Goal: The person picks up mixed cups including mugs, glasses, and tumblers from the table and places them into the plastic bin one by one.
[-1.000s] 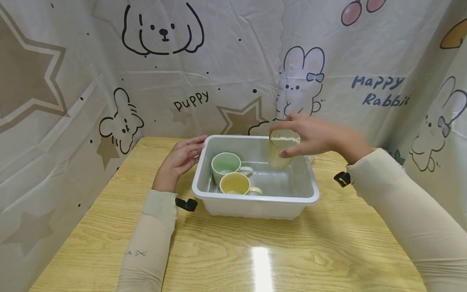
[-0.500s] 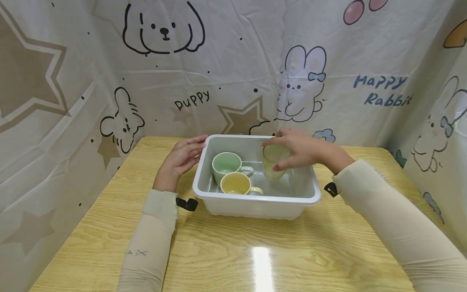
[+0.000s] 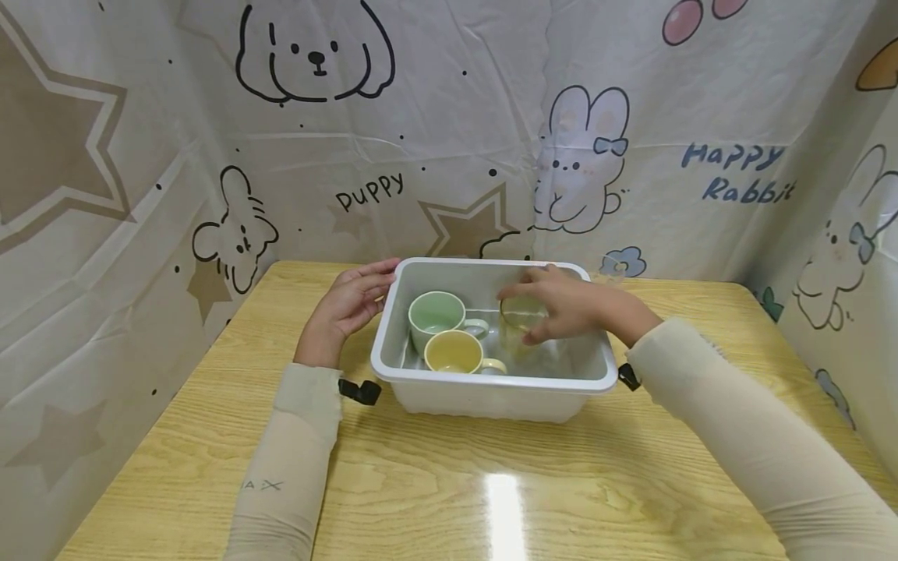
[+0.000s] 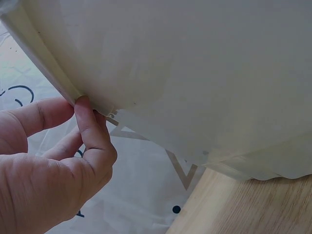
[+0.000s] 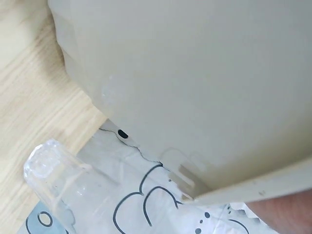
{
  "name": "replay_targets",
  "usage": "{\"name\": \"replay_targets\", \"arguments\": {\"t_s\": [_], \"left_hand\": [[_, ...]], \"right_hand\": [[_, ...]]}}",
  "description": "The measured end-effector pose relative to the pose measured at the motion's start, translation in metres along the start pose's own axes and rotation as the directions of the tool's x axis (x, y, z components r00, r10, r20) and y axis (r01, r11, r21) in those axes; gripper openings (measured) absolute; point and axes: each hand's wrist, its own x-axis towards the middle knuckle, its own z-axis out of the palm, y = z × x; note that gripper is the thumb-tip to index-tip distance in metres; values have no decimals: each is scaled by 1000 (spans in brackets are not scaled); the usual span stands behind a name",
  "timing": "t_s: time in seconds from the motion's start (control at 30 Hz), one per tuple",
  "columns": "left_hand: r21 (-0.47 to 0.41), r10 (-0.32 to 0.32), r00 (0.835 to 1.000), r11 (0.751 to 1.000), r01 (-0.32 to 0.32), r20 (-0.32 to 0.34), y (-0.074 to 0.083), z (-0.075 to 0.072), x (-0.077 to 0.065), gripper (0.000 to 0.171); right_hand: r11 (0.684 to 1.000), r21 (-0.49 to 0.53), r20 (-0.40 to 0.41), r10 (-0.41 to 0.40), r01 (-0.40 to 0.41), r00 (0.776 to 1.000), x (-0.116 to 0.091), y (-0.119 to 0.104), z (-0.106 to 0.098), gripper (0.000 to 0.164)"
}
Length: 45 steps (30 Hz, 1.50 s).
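A light grey plastic basin (image 3: 491,397) stands on the wooden table. Inside it, on the left, are a green mug (image 3: 429,313) and, nearer, a yellow mug (image 3: 449,352), both upright with handles pointing right. My right hand (image 3: 564,305) reaches over the right side and grips a yellowish see-through glass (image 3: 515,331) by its upper part, low inside the basin beside the mugs. In the right wrist view the basin's wall hides the fingers. My left hand (image 3: 354,300) holds the basin's left rim, its fingertips pinching the edge in the left wrist view.
A clear faceted glass (image 5: 68,180) stands behind the basin's right side, faint in the head view. Around the wooden table (image 3: 421,483) hangs a printed curtain (image 3: 449,140), close behind the basin.
My right hand has carried the yellowish glass down and to the left, from above the basin's back right rim to low inside it. The left hand has stayed at the rim.
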Motion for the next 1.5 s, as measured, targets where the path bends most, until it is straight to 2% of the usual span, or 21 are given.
{"name": "replay_targets", "arguments": {"t_s": [0.4, 0.67, 0.83, 1.23, 1.5], "left_hand": [[-2, -3, 1000, 1000, 3, 2, 1, 1, -1, 48], [-7, -7, 1000, 1000, 7, -3, 1, 0, 0, 43], [-10, -7, 1000, 1000, 7, -9, 1, -1, 0, 46], [-14, -8, 1000, 1000, 8, -13, 0, 0, 0, 44], [2, -4, 1000, 1000, 4, -6, 0, 1, -1, 44]], "right_hand": [[1000, -17, 46, 1, 0, 999, 4, 0, 7, 73], [998, -29, 60, -45, 47, 997, 6, 1, 7, 73], [994, -48, 52, -95, 97, 994, 6, 0, 7, 69], [987, -71, 10, -142, 143, 990, 4, 2, 8, 67], [988, -90, -27, -128, 125, 991, 0, 4, 6, 61]]}}
